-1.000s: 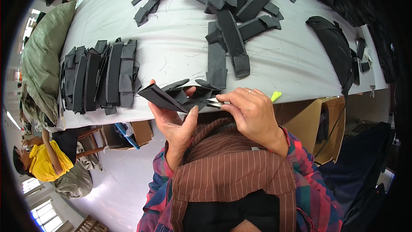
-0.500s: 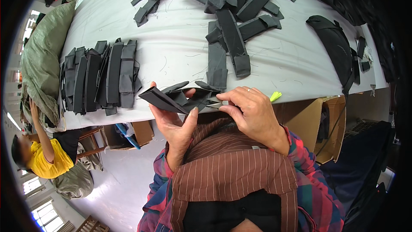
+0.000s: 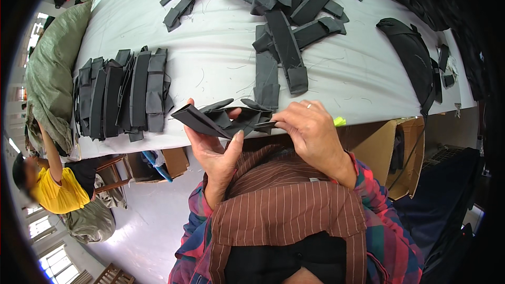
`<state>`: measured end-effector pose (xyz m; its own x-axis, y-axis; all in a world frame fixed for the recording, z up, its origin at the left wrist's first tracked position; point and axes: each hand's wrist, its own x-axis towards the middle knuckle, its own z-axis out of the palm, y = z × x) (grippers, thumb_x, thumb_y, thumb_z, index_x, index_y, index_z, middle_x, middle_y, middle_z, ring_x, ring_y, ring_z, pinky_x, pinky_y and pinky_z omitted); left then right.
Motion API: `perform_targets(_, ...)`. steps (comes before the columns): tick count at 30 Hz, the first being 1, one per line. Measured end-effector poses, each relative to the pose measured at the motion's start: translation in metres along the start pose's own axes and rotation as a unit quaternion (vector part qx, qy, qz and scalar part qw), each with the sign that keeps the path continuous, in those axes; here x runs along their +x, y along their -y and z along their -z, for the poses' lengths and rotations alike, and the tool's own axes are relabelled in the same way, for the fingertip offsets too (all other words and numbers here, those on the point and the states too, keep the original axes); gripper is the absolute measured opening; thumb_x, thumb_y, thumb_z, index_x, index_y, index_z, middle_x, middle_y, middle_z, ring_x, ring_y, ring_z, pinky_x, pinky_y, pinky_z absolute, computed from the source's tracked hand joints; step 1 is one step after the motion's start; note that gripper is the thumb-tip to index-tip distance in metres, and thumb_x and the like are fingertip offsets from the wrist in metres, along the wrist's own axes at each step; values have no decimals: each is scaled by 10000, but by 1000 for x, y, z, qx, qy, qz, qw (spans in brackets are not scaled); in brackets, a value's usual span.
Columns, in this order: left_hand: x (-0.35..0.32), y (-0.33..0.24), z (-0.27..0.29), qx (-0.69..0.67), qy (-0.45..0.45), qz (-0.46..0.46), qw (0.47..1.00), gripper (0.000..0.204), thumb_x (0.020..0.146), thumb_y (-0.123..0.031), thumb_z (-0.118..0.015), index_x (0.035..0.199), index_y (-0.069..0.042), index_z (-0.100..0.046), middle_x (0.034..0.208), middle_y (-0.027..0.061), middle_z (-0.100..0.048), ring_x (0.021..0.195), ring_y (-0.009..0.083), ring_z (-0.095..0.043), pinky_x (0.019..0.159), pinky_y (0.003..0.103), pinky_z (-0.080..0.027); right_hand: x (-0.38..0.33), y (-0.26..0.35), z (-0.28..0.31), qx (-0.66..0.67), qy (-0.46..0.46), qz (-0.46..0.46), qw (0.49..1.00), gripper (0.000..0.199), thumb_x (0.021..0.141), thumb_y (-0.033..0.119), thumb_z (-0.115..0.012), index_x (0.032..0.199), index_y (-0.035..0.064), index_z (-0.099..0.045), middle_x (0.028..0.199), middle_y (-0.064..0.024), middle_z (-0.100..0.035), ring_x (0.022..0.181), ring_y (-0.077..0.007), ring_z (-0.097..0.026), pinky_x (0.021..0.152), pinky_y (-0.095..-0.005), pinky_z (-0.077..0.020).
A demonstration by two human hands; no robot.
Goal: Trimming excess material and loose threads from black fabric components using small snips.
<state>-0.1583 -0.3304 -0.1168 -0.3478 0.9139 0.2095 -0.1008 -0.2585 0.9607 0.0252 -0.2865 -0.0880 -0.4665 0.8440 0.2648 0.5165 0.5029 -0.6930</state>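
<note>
Head view: at the near edge of the white table (image 3: 210, 68), the left hand (image 3: 218, 150) cradles a folded grey fabric strip (image 3: 210, 120), its long axis lying left-right; the right hand (image 3: 315, 131) pinches its right end.

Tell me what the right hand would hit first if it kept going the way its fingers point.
The right hand points leftward: first the folded dark strap it pinches, then likely the left hand; depth unclear.

Single head-worn fisheye, looking steeply down, close over table (image 3: 210, 58)
</note>
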Motion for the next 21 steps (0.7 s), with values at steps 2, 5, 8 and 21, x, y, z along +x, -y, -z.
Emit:
perform_targets(2, 1, 1, 0, 4, 0, 1, 1000, 916, 709, 30, -675, 1460, -72, -162, 1180, 150, -536, 1027, 245, -603, 908, 355, -449, 1, -4, 1, -51, -53, 33, 997, 167, 798, 27, -628, 964, 42, -646, 712, -99, -567, 695, -272, -572, 634, -333, -445)
perform_targets(5, 2, 1, 1, 9, -3, -6, 1000, 913, 707, 20, -682, 1457, -70, -169, 1174, 148, -540, 1026, 244, -604, 906, 351, -446, -1, -8, -4, 58, -60, -84, 993, 128, 811, 40, -607, 931, 64, -646, 754, -82, -609, 687, -298, -586, 589, -383, -456)
perform_targets(8, 3, -2, 1, 4, -3, 17, 1000, 933, 699, 64, -663, 1449, -29, -116, 1133, 181, -580, 1057, 237, -587, 995, 354, -360, -1, -8, -6, 61, -77, -96, 991, 172, 824, 54, -603, 993, 73, -634, 788, -100, -615, 684, -305, -585, 591, -382, -459)
perform_targets(21, 2, -3, 1, -4, -15, 12, 1000, 934, 700, 61, -675, 1447, -32, -121, 1152, 182, -561, 1050, 250, -595, 975, 362, -393, -1, 14, 11, 39, 14, -87, 995, 188, 788, 83, -675, 967, 27, -661, 843, -118, -658, 715, -281, -635, 630, -322, -490)
